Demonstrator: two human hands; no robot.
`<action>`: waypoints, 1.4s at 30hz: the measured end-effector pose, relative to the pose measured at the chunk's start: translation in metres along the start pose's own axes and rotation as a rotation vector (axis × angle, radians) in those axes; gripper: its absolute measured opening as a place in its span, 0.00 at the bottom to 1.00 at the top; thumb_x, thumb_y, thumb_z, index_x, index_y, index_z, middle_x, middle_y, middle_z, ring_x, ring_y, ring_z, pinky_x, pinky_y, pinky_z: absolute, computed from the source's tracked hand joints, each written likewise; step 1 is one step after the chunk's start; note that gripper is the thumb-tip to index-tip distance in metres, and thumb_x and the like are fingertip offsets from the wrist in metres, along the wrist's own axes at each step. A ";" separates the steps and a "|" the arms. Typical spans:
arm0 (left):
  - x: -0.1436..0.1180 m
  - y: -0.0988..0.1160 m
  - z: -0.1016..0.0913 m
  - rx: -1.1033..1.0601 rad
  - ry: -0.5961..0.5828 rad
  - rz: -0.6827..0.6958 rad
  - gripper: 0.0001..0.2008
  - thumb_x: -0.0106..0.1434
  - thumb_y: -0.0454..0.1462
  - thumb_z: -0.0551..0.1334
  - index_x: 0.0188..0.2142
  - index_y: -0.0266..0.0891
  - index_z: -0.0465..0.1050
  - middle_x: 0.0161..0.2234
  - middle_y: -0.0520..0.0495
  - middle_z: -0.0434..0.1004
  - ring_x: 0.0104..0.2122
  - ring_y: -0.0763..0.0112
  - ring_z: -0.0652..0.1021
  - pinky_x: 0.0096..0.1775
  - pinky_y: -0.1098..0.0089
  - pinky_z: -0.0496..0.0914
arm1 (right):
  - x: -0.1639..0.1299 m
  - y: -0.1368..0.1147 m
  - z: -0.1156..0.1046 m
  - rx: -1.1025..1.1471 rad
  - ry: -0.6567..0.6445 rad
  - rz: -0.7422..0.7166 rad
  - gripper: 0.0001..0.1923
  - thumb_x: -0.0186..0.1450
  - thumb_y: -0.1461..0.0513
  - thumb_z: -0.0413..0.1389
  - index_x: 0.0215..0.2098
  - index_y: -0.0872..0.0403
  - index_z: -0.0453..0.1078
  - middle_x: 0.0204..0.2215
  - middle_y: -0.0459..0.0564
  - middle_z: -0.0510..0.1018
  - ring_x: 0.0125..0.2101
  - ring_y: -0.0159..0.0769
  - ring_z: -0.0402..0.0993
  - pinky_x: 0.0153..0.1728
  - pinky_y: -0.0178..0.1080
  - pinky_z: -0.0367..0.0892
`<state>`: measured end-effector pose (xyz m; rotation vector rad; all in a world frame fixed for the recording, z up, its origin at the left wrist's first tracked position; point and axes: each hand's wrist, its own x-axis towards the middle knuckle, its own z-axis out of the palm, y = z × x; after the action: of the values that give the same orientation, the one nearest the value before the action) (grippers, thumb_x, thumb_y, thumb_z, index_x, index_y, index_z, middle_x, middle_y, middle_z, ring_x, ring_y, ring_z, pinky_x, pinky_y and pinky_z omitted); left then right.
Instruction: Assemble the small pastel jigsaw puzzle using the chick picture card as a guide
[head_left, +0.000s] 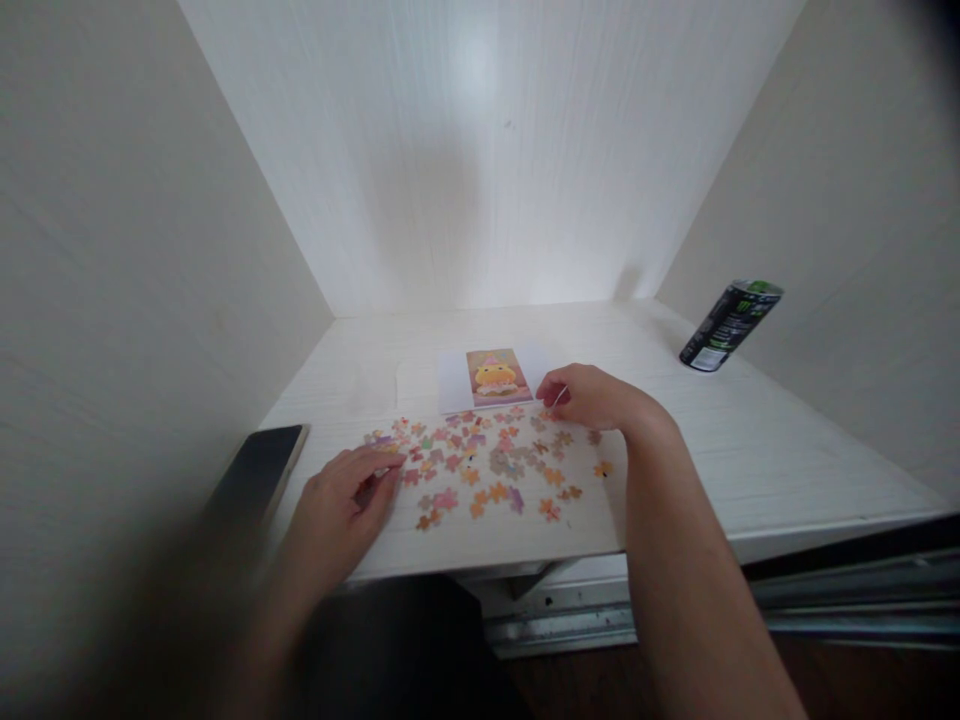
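**Ana:** Puzzle pieces (480, 470), small and in orange, pink and tan, lie scattered flat across the front middle of a pale wooden worktop (750, 450). What are the hands doing?

**Ben:** The left hand (341, 505) rests palm down at the left edge of the scatter, fingers (379, 475) together and slightly curled, their tips touching the nearest pieces. The right hand (596, 398) sits at the far right of the scatter, fingers curled inward and pinched near the thumb; whether a piece is held there I cannot tell.

**Ana:** What else is around?

**Ben:** A picture card (495, 378) showing a yellow figure lies just behind the pieces, beside the right hand. A dark phone (259, 475) lies flat at the left, near the left hand. A black and green drink can (729, 325) stands well apart at the right wall. White walls close in on three sides. The right forearm crosses the worktop's front edge.
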<state>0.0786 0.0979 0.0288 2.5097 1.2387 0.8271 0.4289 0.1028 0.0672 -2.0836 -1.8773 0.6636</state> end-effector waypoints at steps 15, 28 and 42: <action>0.003 0.003 0.001 0.078 0.034 0.011 0.12 0.66 0.42 0.56 0.40 0.41 0.77 0.37 0.47 0.80 0.33 0.66 0.76 0.41 0.64 0.70 | 0.015 0.014 0.006 -0.026 -0.008 -0.100 0.15 0.50 0.71 0.57 0.34 0.53 0.78 0.30 0.48 0.81 0.29 0.35 0.74 0.29 0.34 0.65; 0.002 0.000 0.004 -0.011 0.097 0.019 0.12 0.65 0.40 0.56 0.39 0.39 0.77 0.37 0.46 0.80 0.32 0.66 0.76 0.33 0.68 0.69 | 0.026 0.040 0.004 0.339 0.032 -0.121 0.12 0.52 0.67 0.59 0.36 0.58 0.76 0.32 0.51 0.81 0.31 0.35 0.75 0.35 0.35 0.68; 0.002 -0.001 0.003 0.012 0.076 0.030 0.13 0.65 0.43 0.56 0.38 0.40 0.77 0.38 0.45 0.81 0.32 0.65 0.77 0.33 0.67 0.69 | 0.026 0.045 0.000 0.387 -0.056 -0.124 0.19 0.45 0.66 0.66 0.36 0.57 0.77 0.33 0.49 0.82 0.34 0.36 0.77 0.37 0.34 0.71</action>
<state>0.0804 0.1002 0.0267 2.5340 1.2348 0.9328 0.4692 0.1225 0.0418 -1.7082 -1.7230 0.9733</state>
